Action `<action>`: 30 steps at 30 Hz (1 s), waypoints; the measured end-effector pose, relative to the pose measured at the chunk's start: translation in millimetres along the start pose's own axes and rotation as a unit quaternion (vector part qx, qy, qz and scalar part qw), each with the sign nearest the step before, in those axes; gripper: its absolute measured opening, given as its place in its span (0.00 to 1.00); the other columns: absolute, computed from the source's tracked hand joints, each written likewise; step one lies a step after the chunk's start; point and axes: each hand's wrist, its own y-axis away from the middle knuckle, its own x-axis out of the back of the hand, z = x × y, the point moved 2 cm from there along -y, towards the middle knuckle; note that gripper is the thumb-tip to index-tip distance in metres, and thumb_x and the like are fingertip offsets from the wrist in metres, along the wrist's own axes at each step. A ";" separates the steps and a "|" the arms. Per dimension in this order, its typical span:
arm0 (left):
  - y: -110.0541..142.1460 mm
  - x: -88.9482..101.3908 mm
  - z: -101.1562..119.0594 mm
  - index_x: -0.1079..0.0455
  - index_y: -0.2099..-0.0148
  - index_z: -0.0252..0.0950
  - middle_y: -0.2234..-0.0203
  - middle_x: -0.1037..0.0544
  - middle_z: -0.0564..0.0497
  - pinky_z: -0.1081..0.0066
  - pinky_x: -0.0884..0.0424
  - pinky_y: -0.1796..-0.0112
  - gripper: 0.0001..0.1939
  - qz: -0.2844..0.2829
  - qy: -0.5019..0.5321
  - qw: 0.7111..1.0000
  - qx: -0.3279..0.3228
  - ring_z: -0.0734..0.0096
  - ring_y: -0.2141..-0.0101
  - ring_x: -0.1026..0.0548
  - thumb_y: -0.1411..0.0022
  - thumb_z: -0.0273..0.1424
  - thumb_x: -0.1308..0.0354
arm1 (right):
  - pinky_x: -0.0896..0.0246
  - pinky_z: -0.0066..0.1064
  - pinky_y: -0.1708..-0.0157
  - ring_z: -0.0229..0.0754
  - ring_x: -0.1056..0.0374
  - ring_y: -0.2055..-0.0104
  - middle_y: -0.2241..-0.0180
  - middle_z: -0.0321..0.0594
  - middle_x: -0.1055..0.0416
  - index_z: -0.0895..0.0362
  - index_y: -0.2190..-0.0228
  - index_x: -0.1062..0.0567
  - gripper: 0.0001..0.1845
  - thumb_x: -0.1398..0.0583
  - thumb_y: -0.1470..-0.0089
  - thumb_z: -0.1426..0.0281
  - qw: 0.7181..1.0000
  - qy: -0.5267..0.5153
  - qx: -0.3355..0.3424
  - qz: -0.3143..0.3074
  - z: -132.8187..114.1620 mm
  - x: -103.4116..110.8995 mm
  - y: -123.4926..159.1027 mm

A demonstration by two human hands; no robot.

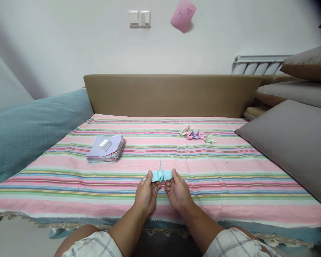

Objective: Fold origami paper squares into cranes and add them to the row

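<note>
A light blue paper crane is held just above the striped cloth, its wings spread sideways and a thin point sticking up at its far side. My left hand pinches the left wing between thumb and fingers. On the other side, my right hand grips the right wing the same way. The fingertips of both hands curl beneath the paper and are partly hidden. Farther back to the right lies a cluster of small folded paper cranes in pink, purple and pale green.
A stack of coloured paper with a small white block on top sits at the left. The striped cloth covers the seat up to a brown backrest. Grey cushions border the right, a blue-covered armrest the left.
</note>
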 end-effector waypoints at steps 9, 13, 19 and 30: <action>1.7 -1.5 1.7 0.33 0.69 0.31 0.81 0.27 0.52 0.77 0.30 0.76 0.15 0.005 -0.004 1.000 0.007 0.77 0.80 0.29 0.49 0.37 0.35 | 0.47 0.18 0.86 0.28 0.43 0.82 0.84 0.28 0.39 0.58 0.77 0.32 0.17 0.33 0.57 0.59 1.000 -0.017 -0.006 0.010 -0.3 1.1 -0.1; 1.3 -2.4 4.1 0.35 0.69 0.33 0.81 0.27 0.54 0.78 0.30 0.78 0.14 0.016 -0.004 1.000 0.003 0.78 0.81 0.29 0.50 0.36 0.35 | 0.47 0.18 0.86 0.28 0.43 0.83 0.83 0.28 0.38 0.57 0.76 0.33 0.18 0.33 0.59 0.59 1.000 -0.003 0.002 0.017 -1.8 0.3 0.7; 0.7 -1.5 8.1 0.37 0.69 0.34 0.81 0.28 0.56 0.79 0.31 0.80 0.13 0.029 0.014 0.999 0.008 0.79 0.82 0.30 0.51 0.32 0.34 | 0.48 0.17 0.86 0.28 0.43 0.83 0.83 0.26 0.39 0.56 0.75 0.34 0.18 0.32 0.60 0.62 1.000 0.005 0.012 0.021 -6.0 1.7 -0.8; -2.4 4.0 11.6 0.36 0.70 0.34 0.84 0.31 0.58 0.80 0.32 0.79 0.17 0.035 -0.040 0.999 0.000 0.81 0.82 0.32 0.55 0.38 0.32 | 0.46 0.21 0.85 0.31 0.40 0.80 0.80 0.29 0.38 0.56 0.74 0.31 0.15 0.35 0.57 0.59 0.995 0.077 0.050 0.030 -21.4 9.2 -10.6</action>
